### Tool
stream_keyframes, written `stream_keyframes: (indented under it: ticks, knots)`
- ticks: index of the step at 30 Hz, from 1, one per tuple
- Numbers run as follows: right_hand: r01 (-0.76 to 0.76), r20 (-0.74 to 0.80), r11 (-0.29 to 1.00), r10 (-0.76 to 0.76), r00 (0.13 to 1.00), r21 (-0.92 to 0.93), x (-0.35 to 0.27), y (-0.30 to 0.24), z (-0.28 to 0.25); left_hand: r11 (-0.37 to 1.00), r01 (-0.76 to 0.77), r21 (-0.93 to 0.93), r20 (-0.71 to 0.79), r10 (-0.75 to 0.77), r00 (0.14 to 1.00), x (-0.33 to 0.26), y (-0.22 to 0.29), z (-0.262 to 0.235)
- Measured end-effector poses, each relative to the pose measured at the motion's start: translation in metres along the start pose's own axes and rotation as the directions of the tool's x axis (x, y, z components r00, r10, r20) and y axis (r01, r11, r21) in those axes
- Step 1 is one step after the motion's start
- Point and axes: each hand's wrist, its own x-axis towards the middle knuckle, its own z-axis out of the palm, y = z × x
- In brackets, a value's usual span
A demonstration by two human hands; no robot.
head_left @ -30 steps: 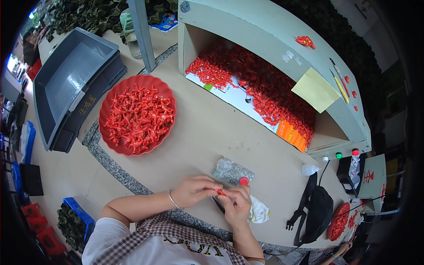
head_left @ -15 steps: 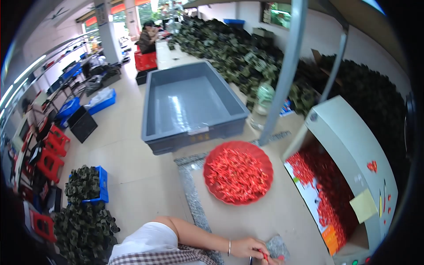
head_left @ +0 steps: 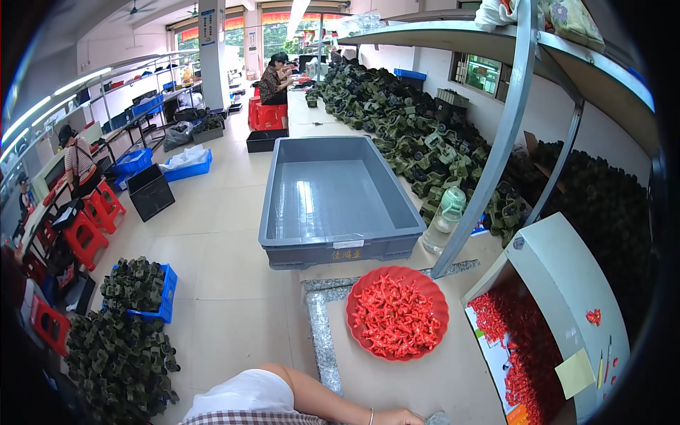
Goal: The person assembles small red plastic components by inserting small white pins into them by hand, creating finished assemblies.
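Note:
My left hand [head_left: 398,417] lies at the bottom edge of the view, a bracelet at its wrist. Its fingers are cut off by the edge, so what it holds, if anything, is hidden. Close beside it is a mottled grey pad [head_left: 438,418], partly visible. Beyond the hand, a red scalloped bowl [head_left: 351,333] full of small red and whitish plastic parts [head_left: 397,315] rests on the table. To the right, an open-fronted pale box [head_left: 577,283] holds a heap of similar red parts [head_left: 520,382]. My right hand is out of view.
A large grey plastic crate [head_left: 340,244] stands beyond the bowl, near a water bottle [head_left: 446,219] and a metal post [head_left: 496,156]. Dark green parts [head_left: 397,106] are heaped behind. More fill a blue crate [head_left: 168,294] at left. Several people sit or stand farther off.
The view has tilted up, so my left hand sits lower and its fingers have left the frame. The small red piece seen at my fingers before is out of view.

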Motion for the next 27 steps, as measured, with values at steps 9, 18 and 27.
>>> stream_keyframes:
  ticks: [9, 18, 27]
  knots:
    - [-0.001, 0.022, 1.000, 0.001, 1.000, -0.023, -0.003, -0.008, -0.005, 0.998, 0.036, -0.059, 0.005, -0.036, 0.999, 0.002, -0.012, 0.006]
    - [-0.253, -0.031, 0.926, 0.254, 0.967, -0.280, -0.068, -0.028, -0.072, 0.994, -0.085, -0.073, 0.088, 0.092, 0.992, 0.001, -0.023, -0.003]
    - [-0.384, -0.219, 0.897, 0.338, 0.915, -0.217, -0.077, -0.043, -0.082, 0.966, -0.249, 0.064, 0.034, 0.248, 0.968, 0.002, 0.005, -0.011]
